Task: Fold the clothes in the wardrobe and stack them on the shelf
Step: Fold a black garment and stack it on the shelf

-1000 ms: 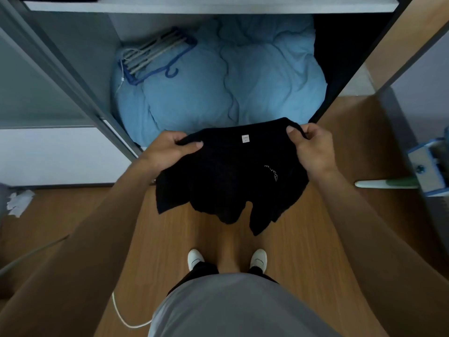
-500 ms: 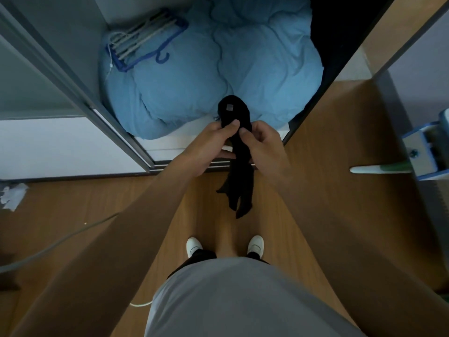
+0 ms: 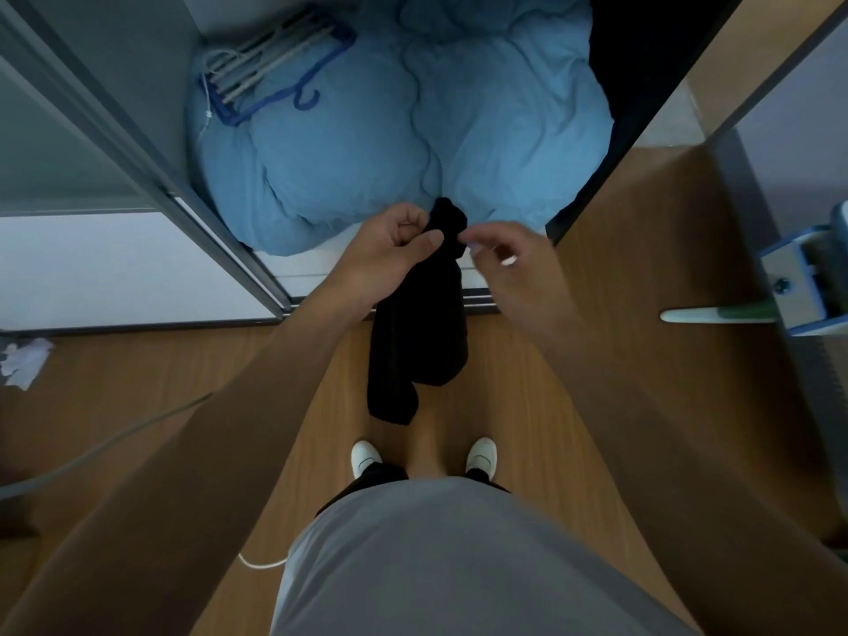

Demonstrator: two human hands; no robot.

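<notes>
A black garment point(image 3: 415, 342), folded in half lengthwise, hangs as a narrow strip above the wooden floor in front of the open wardrobe. My left hand point(image 3: 390, 257) grips its top end, fingers and thumb curled round the cloth. My right hand point(image 3: 509, 263) is just to the right of the top end, blurred, fingers loosely curled and apart from the cloth. The wardrobe shelf is out of view.
A big light-blue duvet point(image 3: 376, 144) fills the wardrobe bottom, with blue and white hangers point(image 3: 270, 75) lying on it. The sliding door frame point(image 3: 137, 144) runs at the left. A mop head point(image 3: 807, 286) stands at the right. A cable point(image 3: 92, 456) and crumpled paper point(image 3: 23, 362) lie on the floor.
The garment was held spread between both hands, then folded in half by bringing the hands together. Now the right hand has let go and the left holds it alone.
</notes>
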